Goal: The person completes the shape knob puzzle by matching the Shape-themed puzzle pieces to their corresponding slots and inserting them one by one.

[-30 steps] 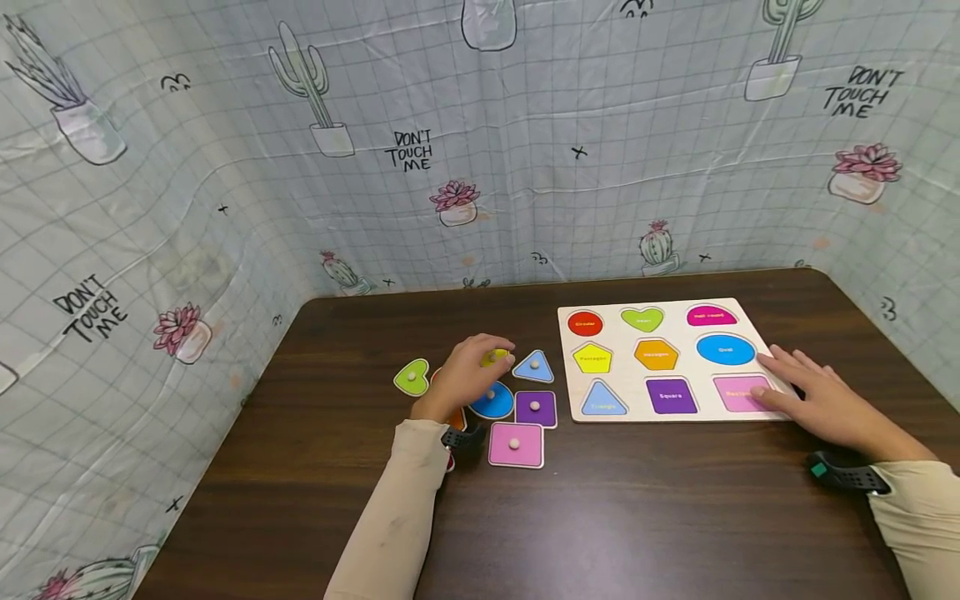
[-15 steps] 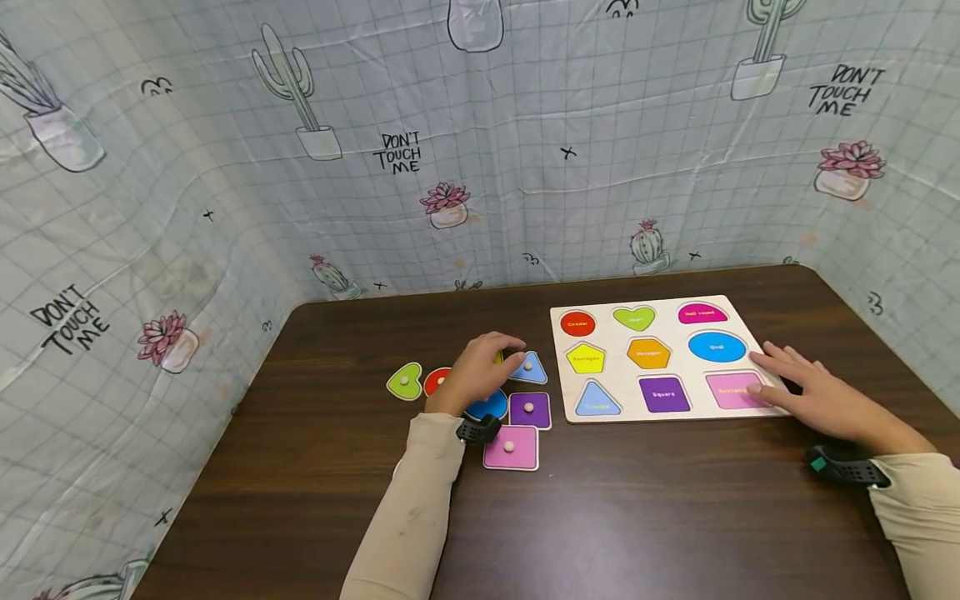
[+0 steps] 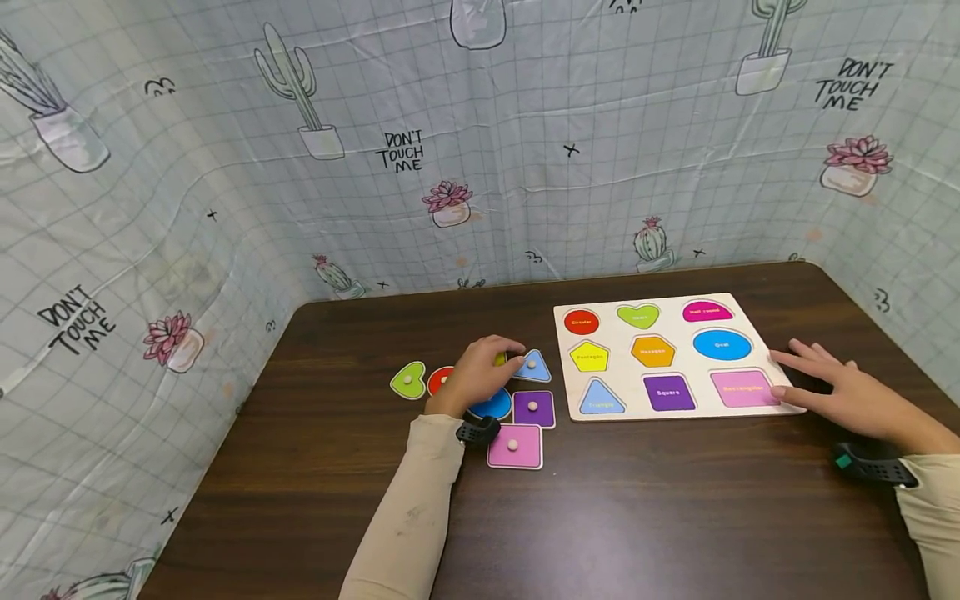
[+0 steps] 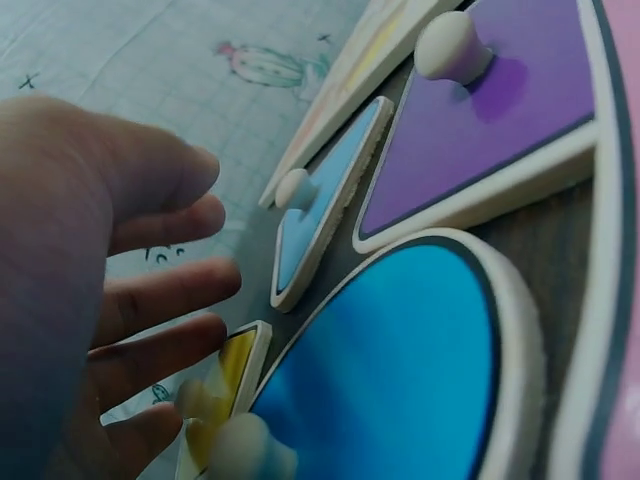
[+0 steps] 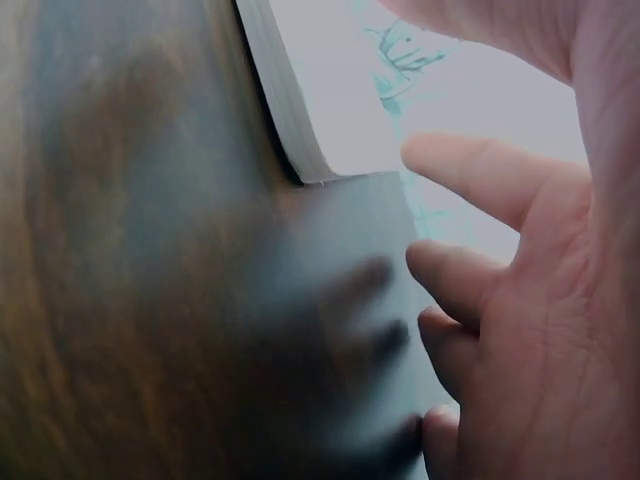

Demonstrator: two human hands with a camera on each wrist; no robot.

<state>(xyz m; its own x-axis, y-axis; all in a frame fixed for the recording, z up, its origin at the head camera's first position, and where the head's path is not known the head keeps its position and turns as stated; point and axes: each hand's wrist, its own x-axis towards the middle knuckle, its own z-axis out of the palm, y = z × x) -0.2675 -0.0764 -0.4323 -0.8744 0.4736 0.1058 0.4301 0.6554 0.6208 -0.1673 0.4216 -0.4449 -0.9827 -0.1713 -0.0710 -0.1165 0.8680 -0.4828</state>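
My left hand hovers over the knobbed puzzle pieces, partly hiding a yellow piece. Its fingers are loosely bent beside the light blue triangle piece; in the left wrist view a gap shows between them and the triangle's knob. Under and beside that hand lie a blue oval piece and a purple square piece. Spread and relaxed, my right hand is at the right edge of the white puzzle board. Whether its thumb touches the board I cannot tell.
A pink rectangle piece lies nearest the front. Left of the hand are a red piece and a green heart piece. The brown table meets a patterned cloth behind and at the sides.
My left hand has shifted right from over the yellow piece toward the triangle, uncovering more of the red piece. My right hand has drawn back to the right, off the board's pink rectangle.
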